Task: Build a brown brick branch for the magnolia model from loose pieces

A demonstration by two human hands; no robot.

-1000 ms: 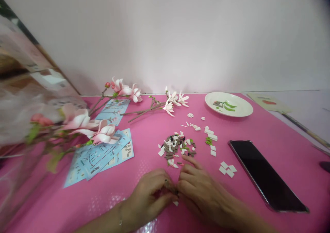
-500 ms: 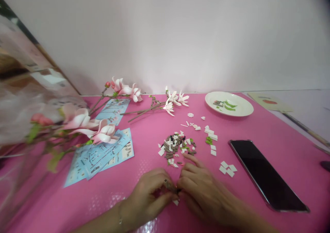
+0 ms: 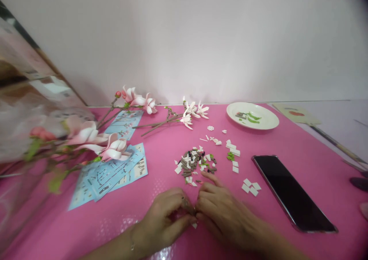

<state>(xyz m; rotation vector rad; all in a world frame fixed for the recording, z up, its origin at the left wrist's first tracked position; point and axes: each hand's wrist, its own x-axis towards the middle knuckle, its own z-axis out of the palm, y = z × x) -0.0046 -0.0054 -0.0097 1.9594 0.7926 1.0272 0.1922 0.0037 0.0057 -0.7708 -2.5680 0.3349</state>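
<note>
My left hand (image 3: 168, 216) is closed, thumb and fingers pinching a small grey-brown building-block piece (image 3: 186, 205). Against it, fingertips to fingertips, my right hand (image 3: 220, 210) closes on the other end of that piece, its index finger stretched toward the pile. The fingers cover most of the piece; a bit of white shows beneath it. Just beyond the hands lies a pile of loose building-block pieces (image 3: 193, 162), grey-brown, white, green and black. Sorted white tiles (image 3: 250, 187) lie to the right, with more white pieces and a green piece (image 3: 230, 156) farther up.
Blue instruction sheets (image 3: 112, 179) lie at left, partly under pink-and-white artificial magnolia stems (image 3: 94, 137). A white block-built flower branch (image 3: 186, 116) rests at the back. A white plate (image 3: 270, 122) holds green and grey pieces. At right lies a black phone (image 3: 290, 193).
The view has shifted slightly, so the table things sit a little farther left. Both hands keep nearly the same pose around the small piece.
</note>
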